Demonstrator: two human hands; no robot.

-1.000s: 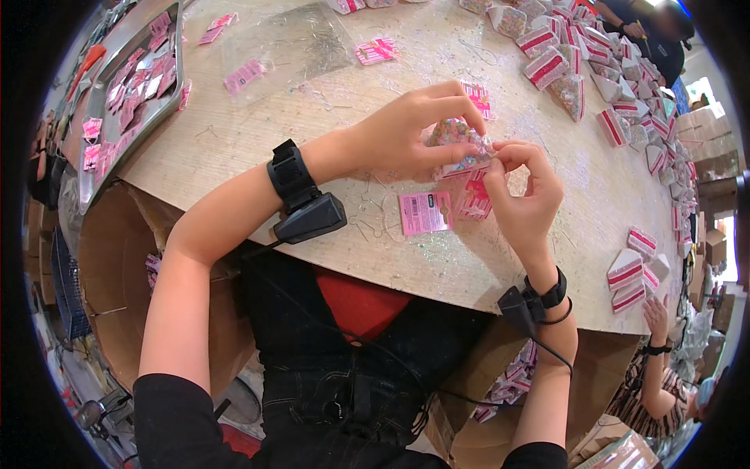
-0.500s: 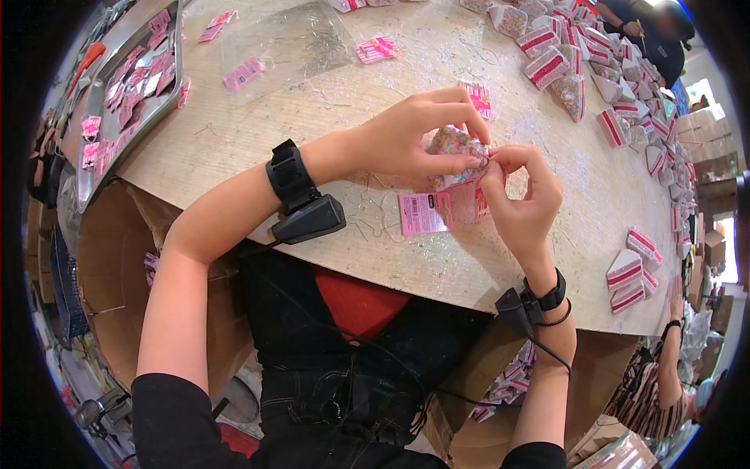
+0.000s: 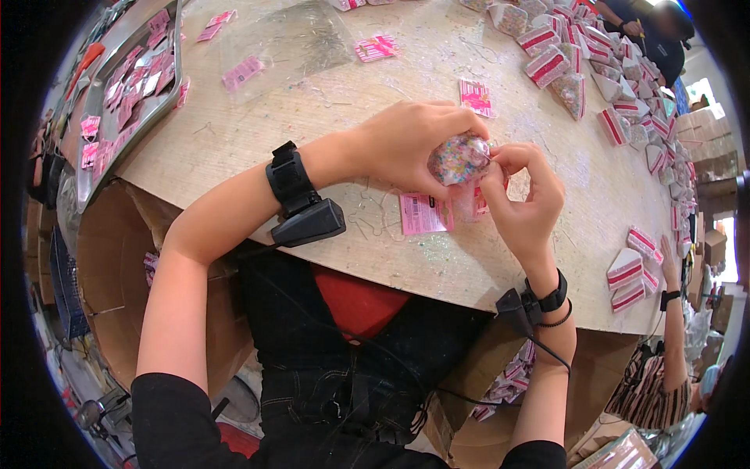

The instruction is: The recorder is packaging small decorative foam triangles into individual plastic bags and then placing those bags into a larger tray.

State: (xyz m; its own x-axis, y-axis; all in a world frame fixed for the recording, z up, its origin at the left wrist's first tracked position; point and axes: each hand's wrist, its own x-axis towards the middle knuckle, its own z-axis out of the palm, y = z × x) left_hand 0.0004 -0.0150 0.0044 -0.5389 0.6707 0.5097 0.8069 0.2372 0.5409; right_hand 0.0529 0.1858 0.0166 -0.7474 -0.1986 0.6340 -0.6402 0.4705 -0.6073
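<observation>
My left hand [image 3: 418,144] is wrapped round a sprinkle-covered piece [image 3: 453,162], whose multicoloured speckled face shows between thumb and fingers. My right hand [image 3: 525,184] pinches at the piece's right end; what lies between thumb and forefinger, perhaps a thin loop or thread, is too small to make out. Just below, a pink card tag [image 3: 424,216] lies on the table beside a clear and pink wrapping [image 3: 466,202], partly covered by my hands. Another pink striped tag [image 3: 476,97] rests above my hands. Loose thin threads [image 3: 373,223] lie left of the lower tag.
Many wedge-shaped cake-slice ornaments [image 3: 547,67] are heaped at the far right, with a small group [image 3: 627,270] nearer. A metal tray [image 3: 176,74] of pink tags stands at left, near a clear plastic sheet [image 3: 312,35]. Cardboard boxes [image 3: 117,258] flank my lap. Two other people are at the right.
My left hand has turned the sprinkled piece so its rounded speckled face shows, and its fingers now wrap further round. My right hand keeps its pinch. The striped-sleeved person's arm reaches further up.
</observation>
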